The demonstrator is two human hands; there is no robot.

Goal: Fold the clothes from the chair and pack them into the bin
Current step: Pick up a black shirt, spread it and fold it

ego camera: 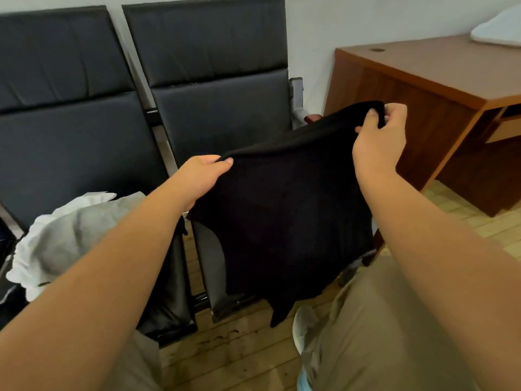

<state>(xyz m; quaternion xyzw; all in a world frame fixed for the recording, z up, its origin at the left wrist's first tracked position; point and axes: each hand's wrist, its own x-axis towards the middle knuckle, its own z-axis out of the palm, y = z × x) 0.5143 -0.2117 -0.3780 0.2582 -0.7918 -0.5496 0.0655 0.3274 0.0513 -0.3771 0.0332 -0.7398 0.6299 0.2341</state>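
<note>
Black garment [290, 221] is held up by its top edge, spread between both grips, in front of the right chair [220, 114]. Its lower tip hangs past the seat front, above the plank floor [234, 359].
Left grip [201, 179] is pinched on the top-left corner, thumb laid over the cloth. Right grip [379, 142] is clenched on the bunched top-right corner and is held higher.
Most of the right chair's seat and part of its armrest are hidden by the garment.
On the left chair [64, 136] a crumpled pile of white and grey clothes [64, 235] is seen, partly covered by the left forearm.
A wooden table [423, 80] stands just right of the chairs, near the right grip; a white padded thing [499, 29] lies at its far end.
A pale rounded object [303, 325] is seen below the garment's tip, beside the leg; what it is cannot be told.
</note>
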